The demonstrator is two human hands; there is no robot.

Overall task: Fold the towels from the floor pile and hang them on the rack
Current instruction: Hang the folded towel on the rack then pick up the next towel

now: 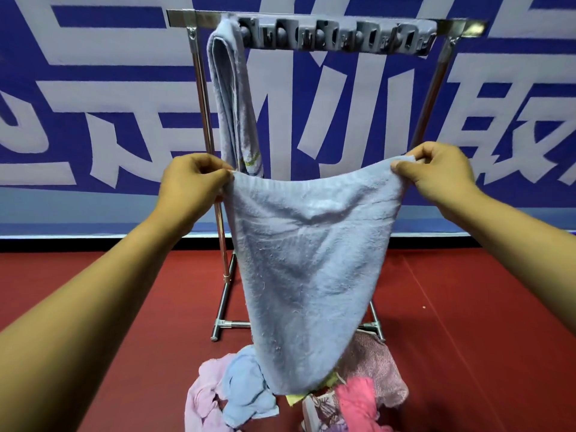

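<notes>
A person holds a pale blue towel [311, 260] up by its top corners, the left hand [190, 185] and right hand [442, 173] each pinching one, in front of a metal rack [199, 76]. One folded blue towel [230, 98] already hangs at the bar's left end. A mixed pile [290, 397] remains on the red floor [483, 322], so most work seems left.

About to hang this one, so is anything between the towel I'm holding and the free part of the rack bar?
Nothing visible blocks it. The blue towel hangs between both hands, in front of the rack bar. One folded towel occupies the bar's left end; grey clips line the rest.
</notes>
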